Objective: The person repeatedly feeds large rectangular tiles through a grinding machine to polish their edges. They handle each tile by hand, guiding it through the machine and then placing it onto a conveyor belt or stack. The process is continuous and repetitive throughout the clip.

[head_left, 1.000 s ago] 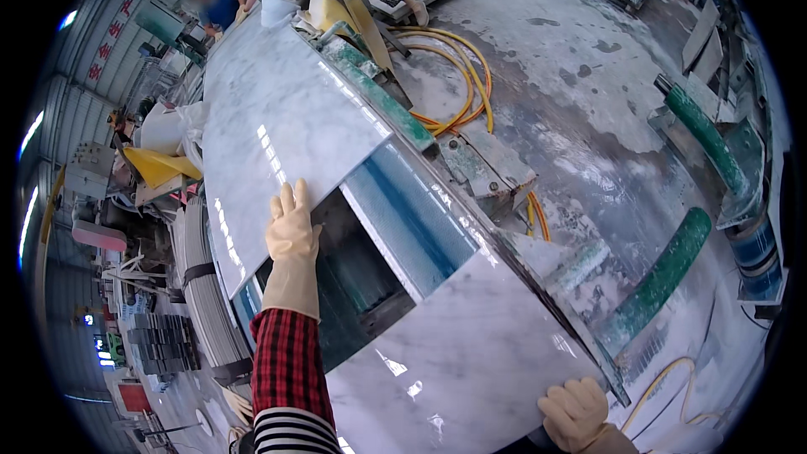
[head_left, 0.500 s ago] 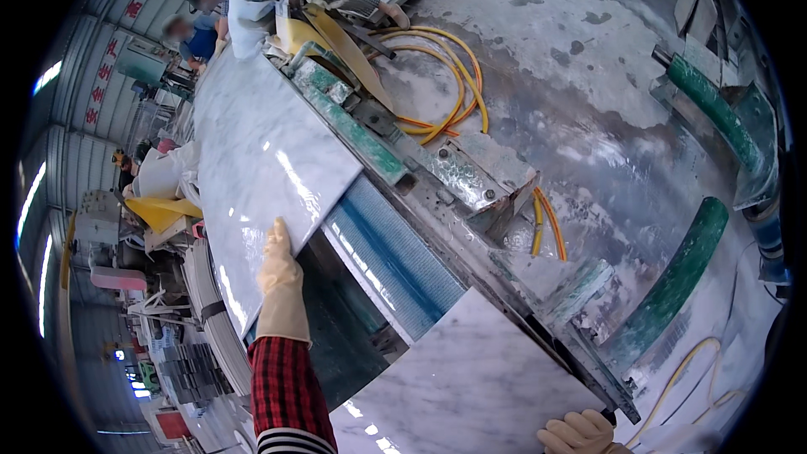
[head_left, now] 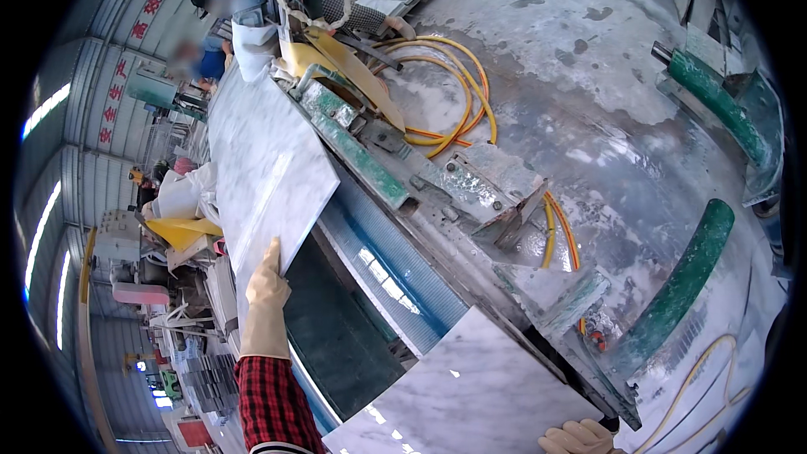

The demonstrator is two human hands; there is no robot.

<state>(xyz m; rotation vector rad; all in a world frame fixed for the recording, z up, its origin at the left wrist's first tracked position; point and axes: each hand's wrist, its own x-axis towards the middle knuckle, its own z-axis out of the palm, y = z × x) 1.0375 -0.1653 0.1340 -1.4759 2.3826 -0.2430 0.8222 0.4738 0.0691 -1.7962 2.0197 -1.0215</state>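
1. Two marble slabs lie along the machine bed, one at each hand: the far slab (head_left: 265, 172) under the left hand (head_left: 266, 303), the near slab (head_left: 471, 391) by the right hand (head_left: 580, 437)
2. Judging from how things lie, the work looks partly done: both slabs are already up on the bed, with an open stretch of blue rollers (head_left: 391, 273) and dark bed between them; whatever feeding or shifting along the green rail (head_left: 361, 155) is wanted seems not yet finished
3. Left grip: gloved, fingers stretched out flat, not clenched, fingertips pressed against the near corner edge of the far slab; it pushes or steadies rather than grasps. The slab runs away ahead of the fingertips, up and slightly left of them, flat on the worktop
4. Right grip: only the gloved knuckles show at the lower rim, curled at the near right corner of the near slab; whether the fingers truly clamp the edge I cannot tell. That slab spreads to the left and ahead of this hand
5. Yellow hoses (head_left: 454, 105) coil on the wet floor well beyond the rail, far from either grip; another person (head_left: 197, 59) stands at the far end of the far slab
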